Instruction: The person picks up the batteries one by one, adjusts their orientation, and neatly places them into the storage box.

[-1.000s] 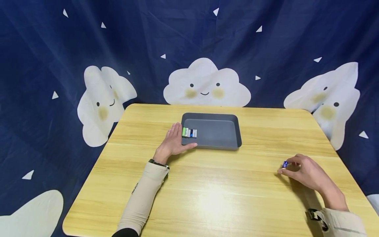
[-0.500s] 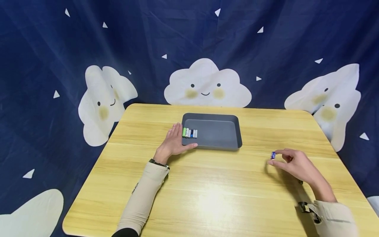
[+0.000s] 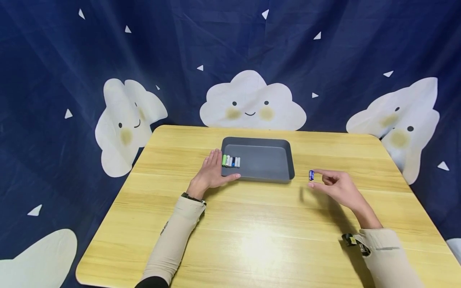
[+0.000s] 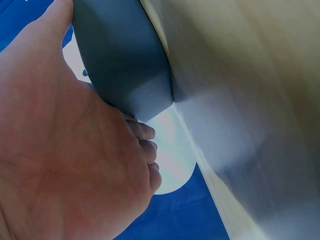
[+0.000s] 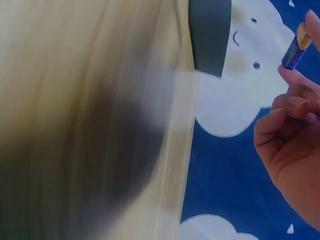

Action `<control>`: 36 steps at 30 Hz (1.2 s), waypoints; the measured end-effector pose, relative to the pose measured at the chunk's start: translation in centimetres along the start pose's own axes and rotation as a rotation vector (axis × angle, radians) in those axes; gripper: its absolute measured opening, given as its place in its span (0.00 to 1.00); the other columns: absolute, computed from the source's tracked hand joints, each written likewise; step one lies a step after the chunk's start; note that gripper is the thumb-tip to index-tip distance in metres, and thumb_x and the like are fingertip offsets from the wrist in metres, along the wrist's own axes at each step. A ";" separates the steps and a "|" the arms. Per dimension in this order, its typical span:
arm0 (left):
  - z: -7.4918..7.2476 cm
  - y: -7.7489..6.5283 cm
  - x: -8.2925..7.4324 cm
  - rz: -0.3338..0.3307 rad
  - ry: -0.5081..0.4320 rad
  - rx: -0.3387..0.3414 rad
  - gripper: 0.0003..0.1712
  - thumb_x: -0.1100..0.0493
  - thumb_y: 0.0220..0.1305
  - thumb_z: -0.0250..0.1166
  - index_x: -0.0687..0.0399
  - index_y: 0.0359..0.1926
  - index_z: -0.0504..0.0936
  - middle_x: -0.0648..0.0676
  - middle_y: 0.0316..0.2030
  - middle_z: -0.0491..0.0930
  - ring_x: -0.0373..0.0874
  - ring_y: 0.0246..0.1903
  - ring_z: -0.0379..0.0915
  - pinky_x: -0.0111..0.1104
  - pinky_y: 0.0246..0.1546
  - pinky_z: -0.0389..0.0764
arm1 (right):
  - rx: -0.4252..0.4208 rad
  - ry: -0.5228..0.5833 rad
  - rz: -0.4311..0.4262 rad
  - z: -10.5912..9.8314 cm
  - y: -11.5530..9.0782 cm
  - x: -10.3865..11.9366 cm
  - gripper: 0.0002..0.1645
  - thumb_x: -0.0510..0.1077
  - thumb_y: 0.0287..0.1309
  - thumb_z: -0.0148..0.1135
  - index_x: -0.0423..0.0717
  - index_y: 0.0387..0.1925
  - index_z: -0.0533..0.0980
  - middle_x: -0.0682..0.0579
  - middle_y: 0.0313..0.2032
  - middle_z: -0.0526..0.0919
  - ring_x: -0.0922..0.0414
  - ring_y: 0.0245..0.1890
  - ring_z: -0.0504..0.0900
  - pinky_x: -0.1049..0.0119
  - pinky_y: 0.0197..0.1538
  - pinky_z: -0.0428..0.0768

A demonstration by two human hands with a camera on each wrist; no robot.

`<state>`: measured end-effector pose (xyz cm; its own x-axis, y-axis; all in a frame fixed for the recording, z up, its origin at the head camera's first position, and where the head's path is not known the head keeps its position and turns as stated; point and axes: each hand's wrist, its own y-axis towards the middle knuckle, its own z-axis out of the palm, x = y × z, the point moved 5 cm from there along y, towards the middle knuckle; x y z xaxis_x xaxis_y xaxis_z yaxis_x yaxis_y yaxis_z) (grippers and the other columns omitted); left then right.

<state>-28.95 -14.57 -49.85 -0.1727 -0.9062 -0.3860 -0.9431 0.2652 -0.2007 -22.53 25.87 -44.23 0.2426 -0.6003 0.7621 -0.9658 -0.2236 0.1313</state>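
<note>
A blue battery [image 3: 311, 175] is pinched upright between the thumb and index finger of my right hand [image 3: 340, 188], above the table to the right of the tray. In the right wrist view the battery [image 5: 292, 56] shows a coppery end. My left hand [image 3: 210, 174] rests against the left front corner of the dark grey tray [image 3: 268, 161], fingers straight along its left side and thumb along the front rim. Several batteries stand in a side-by-side row at the tray's left end, among them a green one [image 3: 224, 161], a dark blue one [image 3: 233, 162] and white ones.
The tray sits toward the back of a light wooden table [image 3: 230, 224] with rounded corners. Behind the table hangs a dark blue curtain [image 3: 180, 48] with smiling clouds. Both forearms wear beige sleeves [image 3: 176, 236] and dark wrist bands.
My right hand has carried the blue battery leftward and away from me, from the table's right side toward the tray. The left hand and the tray stay put.
</note>
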 end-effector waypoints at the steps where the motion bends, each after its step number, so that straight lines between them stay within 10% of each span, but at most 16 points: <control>1: 0.0 0.1 0.0 0.001 0.003 -0.001 0.74 0.17 0.60 0.55 0.61 0.82 0.30 0.63 0.84 0.29 0.56 0.84 0.23 0.50 0.84 0.37 | 0.002 0.012 -0.005 0.2 0.3 0.1 0.22 0.49 0.57 0.78 0.42 0.49 0.86 0.61 0.18 0.55 0.67 0.19 0.55 0.64 0.20 0.60; 12: 0.0 0.2 0.1 0.002 0.014 0.002 0.74 0.18 0.60 0.56 0.61 0.82 0.29 0.62 0.84 0.28 0.55 0.84 0.23 0.49 0.84 0.37 | -0.013 0.179 -0.009 3.0 3.4 1.5 0.20 0.46 0.57 0.78 0.33 0.30 0.78 0.60 0.17 0.53 0.64 0.20 0.54 0.67 0.27 0.63; 20: -0.2 -0.2 -0.2 -0.004 0.018 0.009 0.74 0.18 0.60 0.55 0.63 0.82 0.30 0.63 0.84 0.29 0.56 0.84 0.23 0.50 0.84 0.36 | 0.018 0.307 -0.011 5.9 5.5 2.6 0.26 0.47 0.58 0.77 0.41 0.56 0.84 0.61 0.17 0.54 0.63 0.19 0.52 0.66 0.24 0.58; 36: 0.0 0.1 0.1 -0.011 0.014 0.005 0.74 0.18 0.61 0.56 0.62 0.82 0.29 0.63 0.84 0.28 0.55 0.84 0.23 0.49 0.84 0.36 | 0.090 0.373 -0.026 11.0 8.7 4.1 0.32 0.49 0.59 0.76 0.44 0.64 0.80 0.62 0.15 0.56 0.63 0.17 0.51 0.68 0.25 0.56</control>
<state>-29.08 -14.59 -49.94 -0.1659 -0.9137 -0.3709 -0.9435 0.2565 -0.2100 -28.90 13.02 -46.94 0.2014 -0.2766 0.9396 -0.9438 -0.3115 0.1106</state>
